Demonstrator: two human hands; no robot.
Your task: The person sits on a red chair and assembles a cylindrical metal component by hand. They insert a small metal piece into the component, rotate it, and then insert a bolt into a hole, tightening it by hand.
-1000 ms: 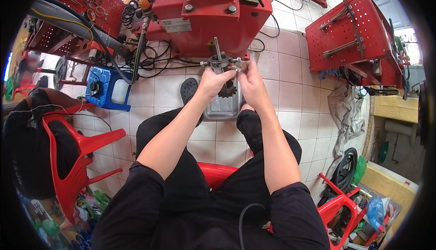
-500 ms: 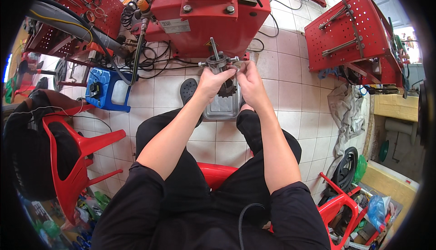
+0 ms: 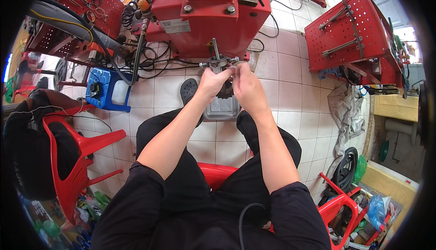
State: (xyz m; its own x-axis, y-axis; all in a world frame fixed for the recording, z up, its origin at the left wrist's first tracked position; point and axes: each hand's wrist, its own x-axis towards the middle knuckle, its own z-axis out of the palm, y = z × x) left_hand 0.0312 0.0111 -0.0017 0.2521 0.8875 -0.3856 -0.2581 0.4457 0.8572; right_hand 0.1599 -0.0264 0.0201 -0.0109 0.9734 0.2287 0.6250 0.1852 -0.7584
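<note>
A greasy metal mechanical assembly [image 3: 216, 61] stands between my knees, with a long rod [image 3: 215, 46] rising from it and bolts sticking out on both sides. My left hand [image 3: 211, 83] is wrapped around its body from the left. On the other side, my right hand [image 3: 250, 88] has its fingers pinched together close to my left thumb; whatever is between them is too small or hidden to make out. A dark toothed ring [image 3: 224, 94] shows below, partly covered by my hands. Underneath lies a grey rectangular tray [image 3: 221, 114].
Just ahead rises a red machine base [image 3: 206, 36], black cables [image 3: 156, 66] coiled at its left foot. A blue stool [image 3: 106, 88] and a red chair [image 3: 84, 145] with a person in black stand to the left. A red perforated tool rack [image 3: 347, 38] is at right.
My right hand has turned and shifted slightly inward, now covering more of the toothed ring. The left hand keeps its hold on the assembly.
</note>
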